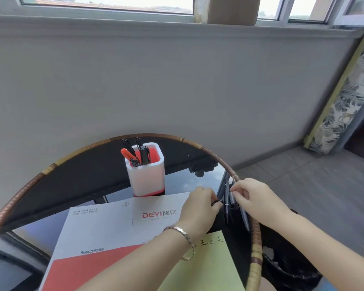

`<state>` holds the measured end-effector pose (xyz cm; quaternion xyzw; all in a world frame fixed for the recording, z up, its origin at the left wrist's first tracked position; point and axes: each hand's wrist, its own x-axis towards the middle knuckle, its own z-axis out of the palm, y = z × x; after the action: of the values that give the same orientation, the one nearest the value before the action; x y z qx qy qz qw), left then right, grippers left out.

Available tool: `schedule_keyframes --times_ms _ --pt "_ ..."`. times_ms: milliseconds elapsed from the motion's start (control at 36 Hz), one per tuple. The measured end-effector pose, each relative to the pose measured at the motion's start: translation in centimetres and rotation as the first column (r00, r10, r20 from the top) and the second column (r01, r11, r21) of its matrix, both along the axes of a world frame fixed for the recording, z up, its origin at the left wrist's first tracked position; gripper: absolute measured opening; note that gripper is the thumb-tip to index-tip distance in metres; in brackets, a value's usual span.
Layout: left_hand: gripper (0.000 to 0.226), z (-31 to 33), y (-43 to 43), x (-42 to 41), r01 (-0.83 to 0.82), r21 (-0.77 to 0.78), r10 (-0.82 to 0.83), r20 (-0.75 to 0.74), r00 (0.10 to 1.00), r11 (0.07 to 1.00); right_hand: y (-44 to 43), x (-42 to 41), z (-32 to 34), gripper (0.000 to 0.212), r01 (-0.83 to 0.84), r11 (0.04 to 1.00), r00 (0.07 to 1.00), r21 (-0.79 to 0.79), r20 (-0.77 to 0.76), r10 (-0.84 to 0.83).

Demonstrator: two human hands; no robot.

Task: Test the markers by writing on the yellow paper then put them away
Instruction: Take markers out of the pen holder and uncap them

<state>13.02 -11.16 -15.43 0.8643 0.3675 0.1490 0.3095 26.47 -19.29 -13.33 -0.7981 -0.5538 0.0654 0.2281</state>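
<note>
The yellow paper lies at the near right of the round glass table, with several black written characters along its top edge. Several dark markers lie side by side near the table's right rim. My left hand pinches a thin dark marker at its fingertips, next to that group. My right hand curls its fingers over the tops of the lying markers and pinches one. A white and red pen holder stands behind, holding an orange marker and black pens.
A white and red printed sheet lies under the yellow paper. The table has a woven rattan rim. A black bin stands below the table's right side. A grey wall rises behind the table; a tiled floor lies to the right.
</note>
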Motion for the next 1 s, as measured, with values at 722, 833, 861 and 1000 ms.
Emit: schedule_keyframes --times_ms 722,833,861,1000 --pt "0.017 7.0 5.2 -18.2 -0.273 0.046 0.258 0.209 0.943 0.961 14.0 -12.9 5.7 0.026 -0.165 0.975 0.976 0.148 -0.121 0.183" --pt "0.020 7.4 4.9 -18.0 -0.266 0.066 0.238 0.283 0.929 0.962 13.0 -12.9 7.1 0.021 -0.141 0.916 0.973 0.375 -0.119 0.199" --pt "0.022 7.6 4.8 -17.7 -0.261 0.065 0.229 0.311 0.922 0.963 12.4 -12.9 7.9 0.019 -0.129 0.887 0.967 0.444 -0.140 0.211" --pt "0.037 8.8 4.2 -15.8 -0.242 0.087 0.171 0.485 0.858 0.966 8.7 -12.9 11.4 0.008 -0.153 0.771 0.902 0.618 -0.231 0.364"
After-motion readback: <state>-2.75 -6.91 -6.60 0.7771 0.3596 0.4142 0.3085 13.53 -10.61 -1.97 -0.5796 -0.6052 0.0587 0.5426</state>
